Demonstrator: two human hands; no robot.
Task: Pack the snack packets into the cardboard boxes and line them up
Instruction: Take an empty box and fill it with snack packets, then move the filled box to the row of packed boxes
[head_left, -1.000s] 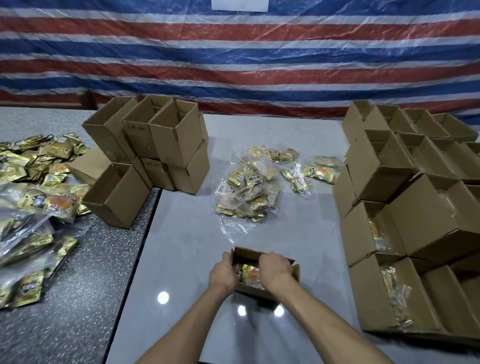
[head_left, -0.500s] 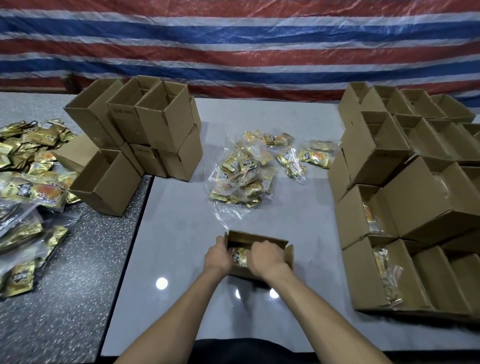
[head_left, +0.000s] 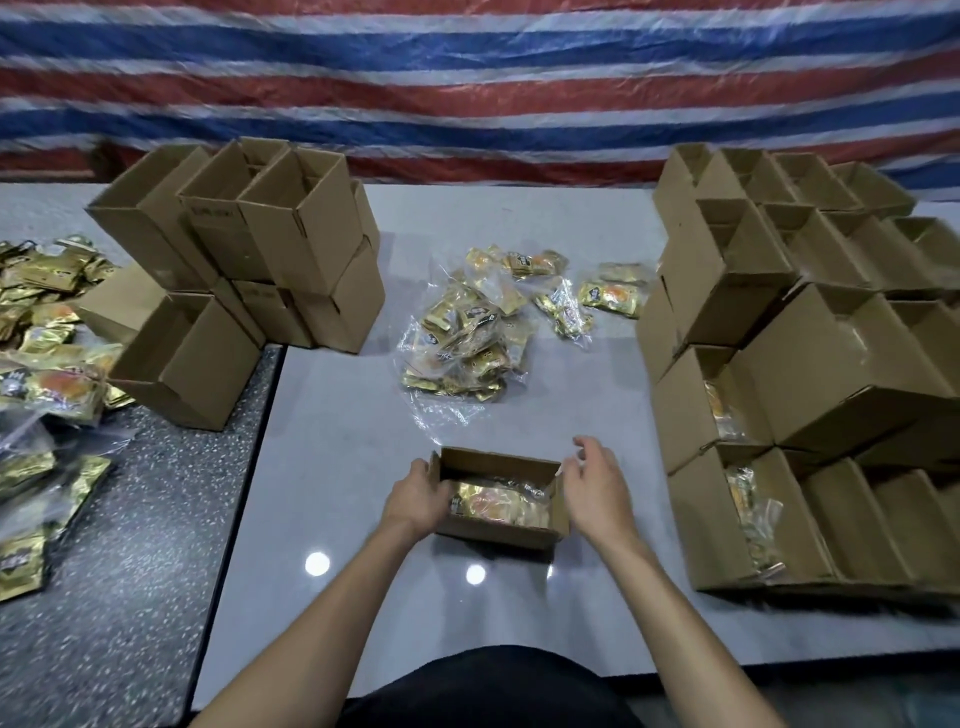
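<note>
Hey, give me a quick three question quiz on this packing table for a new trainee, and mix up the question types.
1. True or false: the open box in front of the person already holds a gold packet.
2. The left hand is: A) lifting a packet from a pile, B) holding the left end of that box, C) lying flat on the table.
3. Short answer: which group shows packets inside, the box stack on the left or the boxes on the right?

Key: 1 true; 2 B; 3 the boxes on the right.
</note>
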